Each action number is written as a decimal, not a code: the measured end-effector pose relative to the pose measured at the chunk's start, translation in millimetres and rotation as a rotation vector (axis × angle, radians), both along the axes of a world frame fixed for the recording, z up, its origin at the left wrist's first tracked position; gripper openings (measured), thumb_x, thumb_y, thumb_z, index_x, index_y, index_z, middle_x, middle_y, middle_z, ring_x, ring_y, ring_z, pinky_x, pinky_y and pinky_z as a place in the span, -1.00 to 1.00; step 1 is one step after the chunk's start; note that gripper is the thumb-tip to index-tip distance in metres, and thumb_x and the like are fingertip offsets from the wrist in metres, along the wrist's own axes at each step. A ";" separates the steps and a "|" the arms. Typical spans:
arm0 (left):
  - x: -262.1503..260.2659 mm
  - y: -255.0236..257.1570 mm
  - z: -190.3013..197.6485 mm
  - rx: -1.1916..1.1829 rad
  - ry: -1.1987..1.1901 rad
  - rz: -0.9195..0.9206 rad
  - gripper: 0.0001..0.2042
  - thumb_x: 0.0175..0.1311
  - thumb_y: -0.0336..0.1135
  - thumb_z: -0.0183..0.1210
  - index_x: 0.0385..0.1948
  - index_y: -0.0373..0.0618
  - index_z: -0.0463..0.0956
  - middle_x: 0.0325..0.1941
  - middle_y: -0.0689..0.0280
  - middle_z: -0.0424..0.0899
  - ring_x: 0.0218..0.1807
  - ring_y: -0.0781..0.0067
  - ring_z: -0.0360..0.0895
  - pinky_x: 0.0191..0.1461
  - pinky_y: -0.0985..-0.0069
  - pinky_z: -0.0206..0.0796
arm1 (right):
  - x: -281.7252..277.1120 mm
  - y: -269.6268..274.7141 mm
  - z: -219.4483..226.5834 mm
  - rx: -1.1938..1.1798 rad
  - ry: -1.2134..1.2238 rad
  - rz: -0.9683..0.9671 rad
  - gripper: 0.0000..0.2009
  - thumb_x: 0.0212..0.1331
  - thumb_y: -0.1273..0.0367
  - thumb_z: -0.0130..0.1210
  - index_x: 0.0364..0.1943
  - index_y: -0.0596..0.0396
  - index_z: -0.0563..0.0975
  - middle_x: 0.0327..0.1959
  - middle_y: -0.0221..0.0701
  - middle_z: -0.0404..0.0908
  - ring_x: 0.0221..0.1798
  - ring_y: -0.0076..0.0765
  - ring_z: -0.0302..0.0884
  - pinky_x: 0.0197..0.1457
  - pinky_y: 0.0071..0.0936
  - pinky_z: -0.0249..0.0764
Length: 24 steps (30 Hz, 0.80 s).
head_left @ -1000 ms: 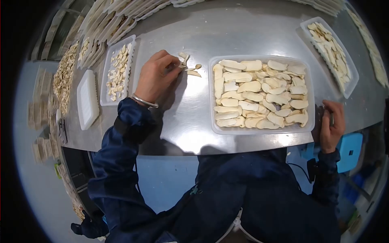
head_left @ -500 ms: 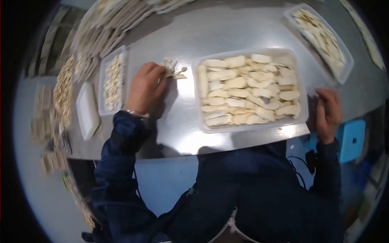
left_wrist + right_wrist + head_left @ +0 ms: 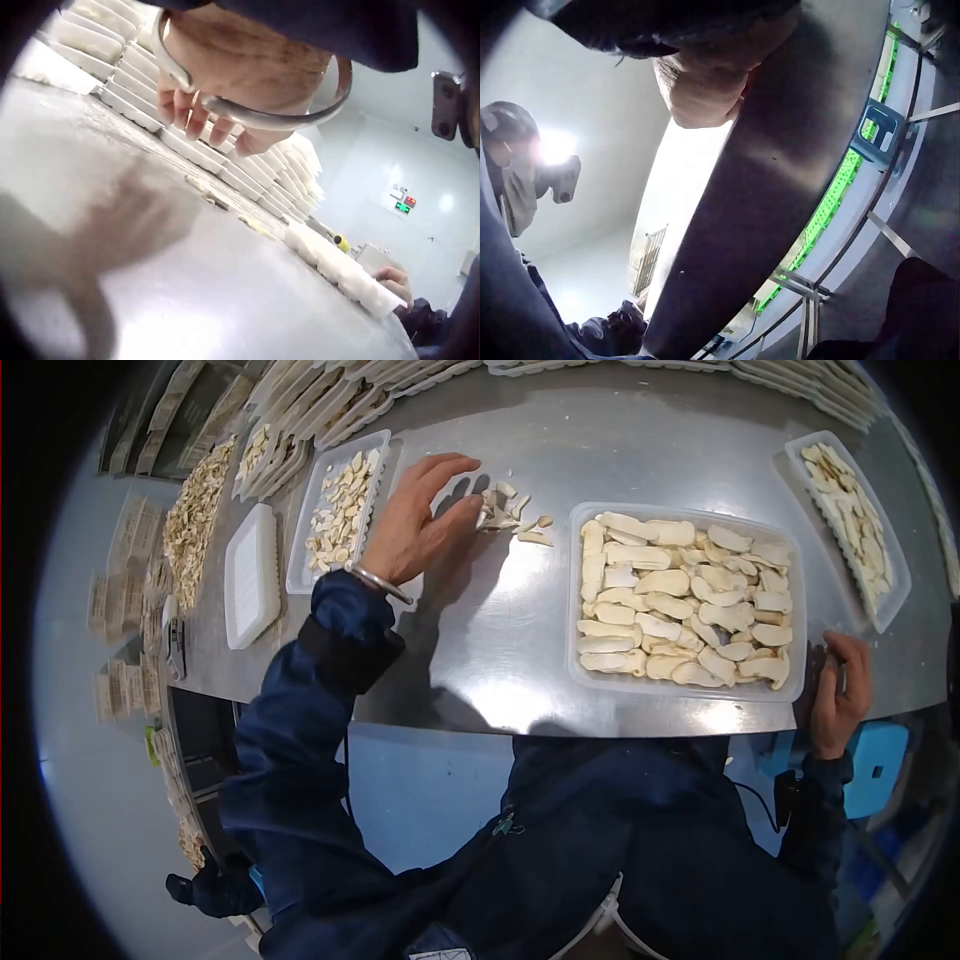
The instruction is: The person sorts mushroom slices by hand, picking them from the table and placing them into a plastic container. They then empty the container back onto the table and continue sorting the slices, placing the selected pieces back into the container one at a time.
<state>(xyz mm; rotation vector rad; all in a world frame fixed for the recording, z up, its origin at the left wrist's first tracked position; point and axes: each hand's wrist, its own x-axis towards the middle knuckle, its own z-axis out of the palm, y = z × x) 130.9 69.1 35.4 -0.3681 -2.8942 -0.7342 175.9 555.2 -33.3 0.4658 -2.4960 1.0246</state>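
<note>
In the head view my left hand (image 3: 410,525), with a metal bangle at the wrist, hovers over the steel table with thumb and fingers spread apart. Its fingertips are beside a small pile of mushroom scraps (image 3: 503,507); nothing is between them. The left wrist view shows the fingers of that hand (image 3: 225,82) pointing down above the table. To the right of the scraps lies a large clear tray (image 3: 688,694) filled with rows of pale mushroom slices (image 3: 670,603). My right hand (image 3: 842,695) rests at the table's front edge, fingers loosely bent, holding nothing.
A tray of small mushroom pieces (image 3: 340,510) lies left of my left hand, beside an upturned white tray (image 3: 252,575). Stacked filled trays (image 3: 330,405) line the back left. Another tray of slices (image 3: 850,525) stands at the right. A blue stool (image 3: 878,770) is below the edge.
My left fingers, bunched at the mushroom scraps before, have spread and come away from them. The right hand stays at the table edge. The head view has shifted.
</note>
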 end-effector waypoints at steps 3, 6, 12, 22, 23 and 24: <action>-11.2 -3.9 -6.7 -0.044 -0.122 -0.100 -0.38 0.17 0.01 0.27 0.24 -0.06 0.37 0.36 0.10 0.30 0.40 0.07 0.20 0.43 0.25 0.06 | -1.1 -0.8 -0.9 -0.009 0.001 -0.001 -0.74 0.10 0.68 -0.09 -0.14 0.29 0.54 -0.18 -0.24 0.51 -0.17 -0.30 0.48 -0.05 -0.47 0.41; -20.1 6.6 -12.8 -0.036 -0.173 -0.184 -0.27 -0.01 -0.03 0.42 0.25 -0.04 0.35 0.35 0.11 0.27 0.39 0.06 0.19 0.43 0.26 0.07 | -0.4 0.0 -0.3 -0.008 -0.002 -0.008 -0.74 0.10 0.68 -0.09 -0.14 0.29 0.53 -0.19 -0.24 0.51 -0.17 -0.30 0.48 -0.06 -0.48 0.41; -17.1 37.7 -21.1 -0.044 -0.139 -0.295 -0.49 -0.06 -0.23 0.44 0.01 -0.03 0.52 0.07 0.19 0.36 0.15 0.16 0.33 0.31 0.35 0.19 | -1.2 -0.8 0.0 -0.016 -0.015 -0.001 -0.74 0.11 0.69 -0.09 -0.14 0.29 0.53 -0.19 -0.25 0.51 -0.18 -0.31 0.48 -0.07 -0.49 0.41; 53.3 8.6 -9.9 0.062 -0.243 -0.148 -0.86 0.13 -0.42 0.26 -0.29 -0.12 0.54 -0.17 0.30 0.45 -0.05 0.34 0.41 0.02 0.43 0.27 | -0.4 2.7 -1.0 -0.045 -0.007 -0.010 -0.75 0.12 0.67 -0.10 -0.15 0.29 0.53 -0.19 -0.24 0.52 -0.15 -0.30 0.48 -0.03 -0.48 0.40; 66.8 2.5 -4.0 0.113 -0.277 -0.125 -0.85 0.16 -0.41 0.24 -0.25 -0.12 0.54 -0.13 0.30 0.46 -0.03 0.37 0.40 0.05 0.44 0.26 | -0.2 3.6 -1.8 -0.049 0.000 -0.007 -0.75 0.12 0.67 -0.09 -0.15 0.28 0.53 -0.19 -0.24 0.52 -0.14 -0.30 0.48 -0.01 -0.48 0.40; 79.6 -4.2 3.6 0.166 -0.310 -0.101 -0.85 0.19 -0.40 0.22 -0.21 -0.12 0.55 -0.09 0.31 0.47 0.00 0.40 0.40 0.07 0.45 0.25 | 0.0 4.5 -2.5 -0.054 0.017 -0.008 -0.75 0.12 0.67 -0.09 -0.14 0.29 0.53 -0.17 -0.24 0.52 -0.12 -0.30 0.48 0.01 -0.47 0.40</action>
